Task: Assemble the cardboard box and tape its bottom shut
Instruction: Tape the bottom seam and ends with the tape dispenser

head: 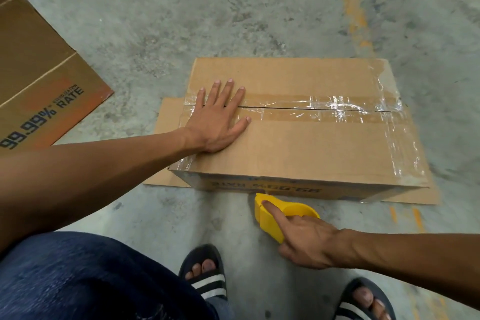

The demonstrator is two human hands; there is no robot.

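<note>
box (pixel 306 148): brown cardboard, bottom up, centre seam and side edges under clear tape
left hand (pixel 217 122): flat, fingers spread, pressing box
right hand (pixel 304 241): gripping yellow tape dispenser (pixel 275 215)

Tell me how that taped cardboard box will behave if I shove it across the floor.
The cardboard box is probably light and should slide easily, since its flaps lie splayed on the concrete floor, which suggests it is empty. Those flaps may snag. The left hand lies flat on top, so the panel seems fairly stiff.
</note>
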